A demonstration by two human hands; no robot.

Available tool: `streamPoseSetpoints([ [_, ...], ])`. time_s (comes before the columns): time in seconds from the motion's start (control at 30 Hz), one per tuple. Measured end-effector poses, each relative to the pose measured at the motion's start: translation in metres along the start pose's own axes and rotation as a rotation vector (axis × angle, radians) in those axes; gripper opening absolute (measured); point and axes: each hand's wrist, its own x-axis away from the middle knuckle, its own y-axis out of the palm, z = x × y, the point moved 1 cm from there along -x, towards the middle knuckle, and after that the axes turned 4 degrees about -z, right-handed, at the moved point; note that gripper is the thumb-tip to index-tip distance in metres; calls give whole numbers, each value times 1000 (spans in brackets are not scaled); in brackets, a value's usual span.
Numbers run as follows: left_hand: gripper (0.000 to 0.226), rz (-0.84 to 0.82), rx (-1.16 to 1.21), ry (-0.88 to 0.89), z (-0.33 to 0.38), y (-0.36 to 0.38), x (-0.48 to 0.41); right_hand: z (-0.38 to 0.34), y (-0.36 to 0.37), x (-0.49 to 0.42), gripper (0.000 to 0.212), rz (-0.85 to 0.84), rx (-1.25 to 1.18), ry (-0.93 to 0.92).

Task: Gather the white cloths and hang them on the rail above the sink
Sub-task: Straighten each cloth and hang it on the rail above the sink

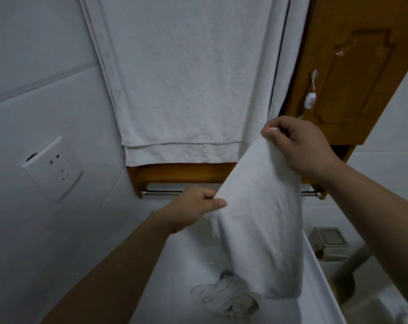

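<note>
Looking forward and down at the wall over the sink, I have my left hand [198,208] pinching the lower left edge of a white cloth [256,218]. The thumb lies on top and the fingers are curled beneath, right in front of the metal rail [162,193]. My right hand [300,146] is higher and further right. Its thumb and forefinger pinch the cloth's top corner, and the other fingers are curled in.

Between my 2 hands the cloth is stretched on a slant. The rest hangs in a loose fold over the white sink [182,260]. It covers the middle of the rail, so only the rail's 2 ends show, 1 on each side of the cloth. I cannot tell whether the cloth touches the rail.

Down in the basin, beside the drain [225,274], lies a crumpled cloth [226,299]. It is greyish-white and bunched up, partly behind the hanging end of the 1 I hold.

The rail is fixed under a wooden shelf [179,173]. Above that a large white towel [182,78] hangs flat in 2 layers, its hems just above the shelf. To its right is a wooden cabinet door [357,66] with a metal and ceramic handle [311,90]. On the tiled wall to the left sits a white wall socket [54,168]. A small grey box [329,242] sits right of the sink.
</note>
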Motion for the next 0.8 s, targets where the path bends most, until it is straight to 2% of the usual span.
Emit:
streamPoseSetpoints([
  [0.2,14,-20,-91,-41,-16,-8,5,10,-8,-5,18,61,-28,61],
  [0.4,27,-106,-129,-103,-23,-6,6,21,-4,-8,20,63,-11,115],
  [0.5,37,-123,-232,-116,-26,-6,7,27,-3,-10,21,86,-24,167],
  [0.57,39,-86,-290,-105,-28,-7,7,30,-4,-11,22,101,-55,205],
  [0.67,31,-4,-240,-101,-29,-8,5,36,-4,-12,23,126,-81,241],
  [0.8,22,149,-286,-122,-31,-11,3,43,-3,-14,25,147,-108,303],
])
